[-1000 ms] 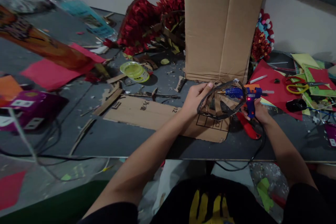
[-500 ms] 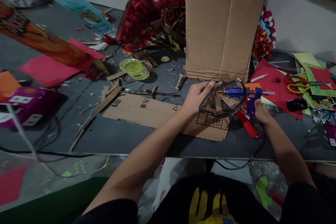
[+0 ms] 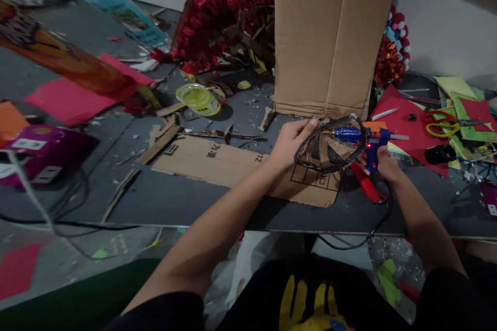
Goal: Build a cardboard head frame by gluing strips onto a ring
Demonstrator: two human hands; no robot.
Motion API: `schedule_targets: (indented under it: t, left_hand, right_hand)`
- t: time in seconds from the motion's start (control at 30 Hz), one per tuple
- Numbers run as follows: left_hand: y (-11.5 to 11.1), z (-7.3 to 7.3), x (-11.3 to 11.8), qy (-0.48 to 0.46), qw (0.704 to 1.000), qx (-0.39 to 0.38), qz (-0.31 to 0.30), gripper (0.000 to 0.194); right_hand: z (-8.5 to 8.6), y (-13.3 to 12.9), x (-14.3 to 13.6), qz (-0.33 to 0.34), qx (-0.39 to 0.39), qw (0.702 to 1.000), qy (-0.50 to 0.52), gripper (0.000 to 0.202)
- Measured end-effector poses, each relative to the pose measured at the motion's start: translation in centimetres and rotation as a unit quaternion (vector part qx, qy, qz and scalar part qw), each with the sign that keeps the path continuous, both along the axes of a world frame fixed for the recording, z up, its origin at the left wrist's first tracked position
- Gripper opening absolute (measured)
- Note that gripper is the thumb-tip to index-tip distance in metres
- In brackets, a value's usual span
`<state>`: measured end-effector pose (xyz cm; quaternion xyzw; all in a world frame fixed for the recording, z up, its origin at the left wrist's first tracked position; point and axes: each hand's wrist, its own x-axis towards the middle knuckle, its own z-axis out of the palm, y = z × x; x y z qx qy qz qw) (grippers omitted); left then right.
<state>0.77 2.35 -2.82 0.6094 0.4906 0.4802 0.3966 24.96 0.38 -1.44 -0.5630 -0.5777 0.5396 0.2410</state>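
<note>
Forearms (image 3: pixel 229 217) extended | left hand (image 3: pixel 290 139) seemingly clamped on dark frame (image 3: pixel 330 169), grip partly hidden | right hand (image 3: pixel 385 164) clamped around glue gun (image 3: pixel 373 153)

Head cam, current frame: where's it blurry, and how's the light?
Head view, left side: smeared, with the purple box and orange tube soft; head view, middle: sharper, glue gun and dark frame outlines readable; head view overall: dim, with a soft shadow right of the yellow tub.
</note>
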Motion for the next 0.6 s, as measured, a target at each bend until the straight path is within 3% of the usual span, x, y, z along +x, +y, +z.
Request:
schedule_targets:
  t: [0.27, 0.6]
  left_hand:
    - [0.01, 0.18, -0.07, 0.008, 1.0, 0.001, 0.007, 0.045]
    - [-0.25, 0.55, 0.02, 0.003, 1.0, -0.002, 0.012, 0.044]
  right_hand:
    - [-0.06, 0.02, 0.01, 0.015, 0.004, 0.999, -0.047, 0.086]
    - [0.21, -0.03, 0.12, 0.028, -0.005, 0.999, 0.03, 0.079]
